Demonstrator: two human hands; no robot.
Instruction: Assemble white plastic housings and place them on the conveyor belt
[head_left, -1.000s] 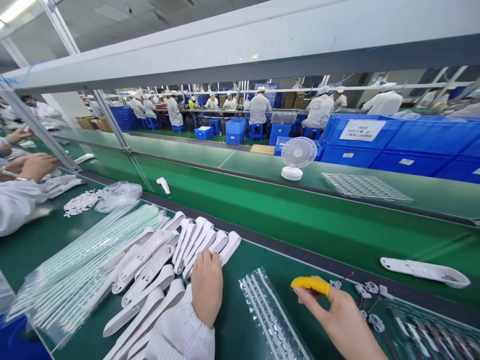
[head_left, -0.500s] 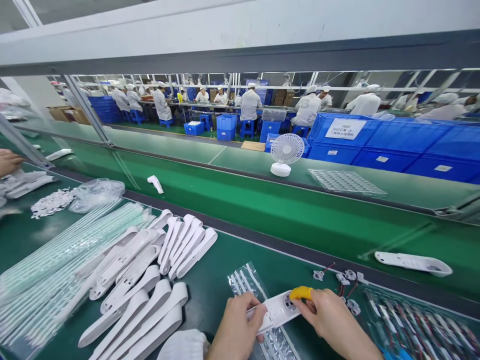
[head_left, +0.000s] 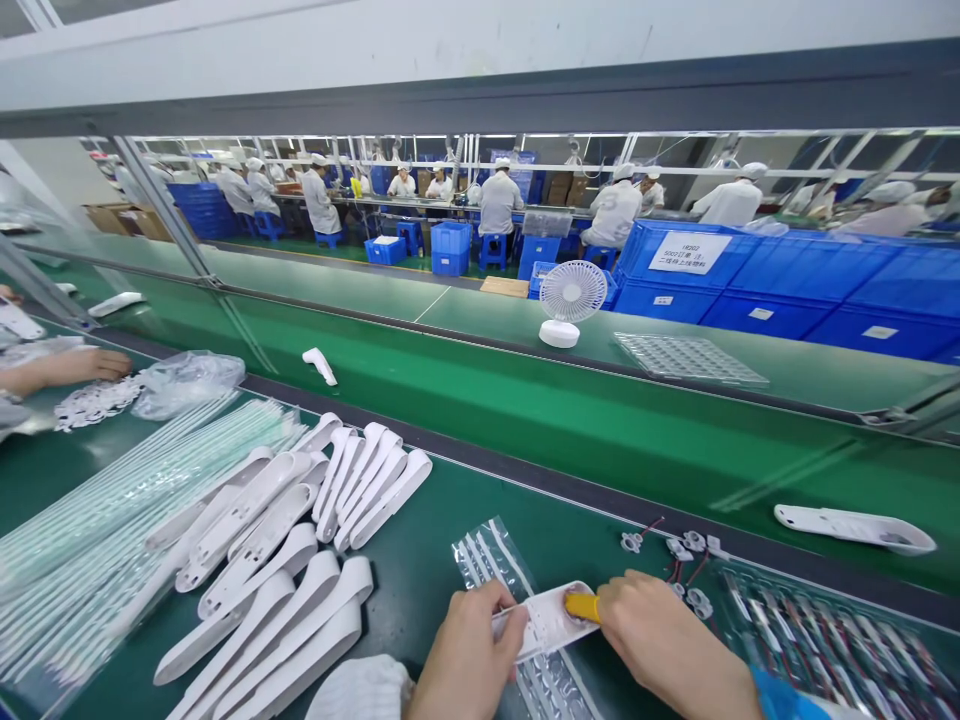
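Observation:
My left hand (head_left: 480, 640) grips one end of a long white plastic shell (head_left: 546, 622), thumb on top and fingers around its edge. At the shell's other end is my right hand (head_left: 652, 630), its fingers curled. A yellow finger cot (head_left: 582, 606) covers its index finger, which presses down inside the shell. The small part under that fingertip is mostly hidden, as is my right thumb. Beneath the shell, a clear plastic strip with white bands (head_left: 491, 555) lies on the green bench.
White curved shells (head_left: 300, 620) lie left of my hands, beside bagged pale-green strips (head_left: 135, 520). Small round parts with wires (head_left: 697, 600) and bagged wired pieces (head_left: 840, 630) lie right. Another shell (head_left: 855, 525) is on the green belt. At far left, another person's hand (head_left: 75, 368) touches small white pieces.
My right index finger has straightened and moved left, pressing deeper into the shell, and covers the round part. The shell on the belt has shifted right. A co-worker's hand has come over the white pieces.

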